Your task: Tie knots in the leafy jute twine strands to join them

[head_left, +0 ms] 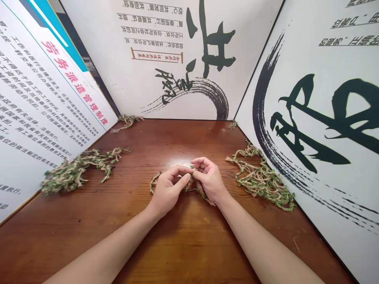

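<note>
Between my hands is a length of leafy jute twine [201, 192], tan cord with small green leaves along it. My left hand [167, 189] is closed around part of it, thumb and index finger pinched together. A loop of the twine shows at the outer side of that hand. My right hand [212, 182] meets the left fingertips and also grips the twine, its fingers curled. One end trails below the right palm to the table. The fingers partly hide the cord, so I cannot tell whether it is knotted there.
A heap of leafy twine [78, 169] lies on the left of the brown wooden table [183, 248], another twine heap [263, 181] on the right. A small twine bundle [128, 120] sits in the back left corner. Printed panels [124, 86] wall in the back and sides.
</note>
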Demonstrator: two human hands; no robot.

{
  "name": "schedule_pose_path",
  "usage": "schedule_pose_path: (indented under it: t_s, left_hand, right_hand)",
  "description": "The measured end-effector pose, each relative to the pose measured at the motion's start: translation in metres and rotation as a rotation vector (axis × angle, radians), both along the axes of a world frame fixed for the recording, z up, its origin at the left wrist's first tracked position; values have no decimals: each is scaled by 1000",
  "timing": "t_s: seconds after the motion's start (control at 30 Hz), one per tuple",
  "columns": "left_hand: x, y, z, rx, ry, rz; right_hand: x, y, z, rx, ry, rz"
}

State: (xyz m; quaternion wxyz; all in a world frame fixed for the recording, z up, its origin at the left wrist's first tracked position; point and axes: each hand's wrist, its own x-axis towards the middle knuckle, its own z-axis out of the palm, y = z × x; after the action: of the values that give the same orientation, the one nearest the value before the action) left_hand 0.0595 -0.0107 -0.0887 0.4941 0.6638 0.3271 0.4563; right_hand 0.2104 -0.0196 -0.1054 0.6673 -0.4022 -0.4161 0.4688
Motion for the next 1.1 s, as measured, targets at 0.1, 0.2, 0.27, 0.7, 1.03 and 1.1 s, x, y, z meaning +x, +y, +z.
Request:
schedule_pose_path:
  t_s: [0.1, 0.2, 0.27, 0.7, 1.03, 1.1]
  left_hand:
    - [0, 1, 0, 2, -1, -15]
    - [1, 2, 0, -11, -2, -43]
    - [1, 2, 0, -9, -3, -66]
    - [1, 3, 4, -206, -123, -42]
    - [-2, 7, -2, -217, -173, -22]
    - [-3, 6, -2, -194, -161, -44]
  right_hand:
    - [0, 1, -1, -20, -3, 4]
    - [-1, 1, 0, -26, -3, -4]
    - [-1, 2, 0, -27, 2, -37]
    - [0, 2, -2, -74, 66, 32]
    - [2, -2, -1, -23, -16, 146]
    - [1, -3, 1, -28, -7, 132]
